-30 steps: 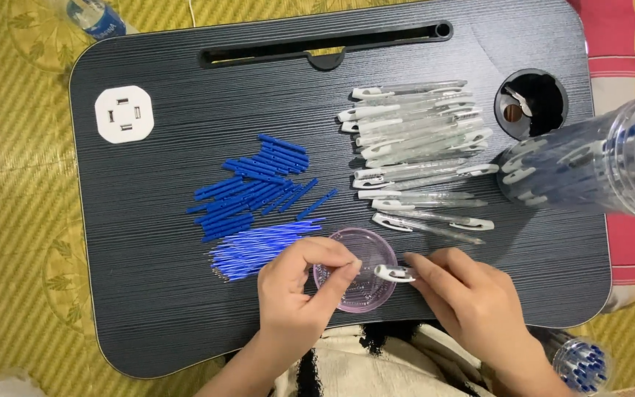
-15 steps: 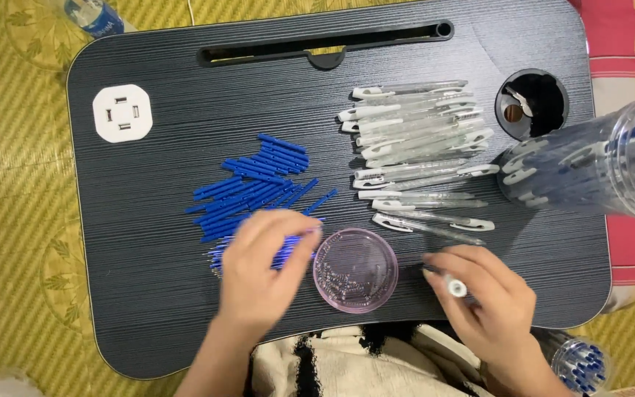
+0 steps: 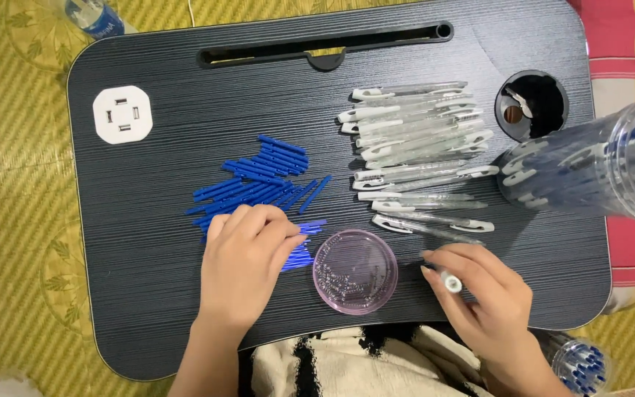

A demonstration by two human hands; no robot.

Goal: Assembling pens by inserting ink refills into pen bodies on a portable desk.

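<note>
Left hand (image 3: 248, 257): palm down, fingers closing on blue refills (image 3: 259, 180) heaped mid-worktop (image 3: 148, 242). Right hand (image 3: 479, 294): pinching one clear pen barrel (image 3: 450, 281) near front edge. Pink dish (image 3: 355, 271) between hands. Barrel stack (image 3: 417, 147) toward back right.

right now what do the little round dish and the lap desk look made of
Round dish: clear pink-tinted plastic, probably; glossy, and the desk shows through it.
Lap desk: black board with a fine woodgrain texture, matte; likely laminate, though the core is not visible.
</note>
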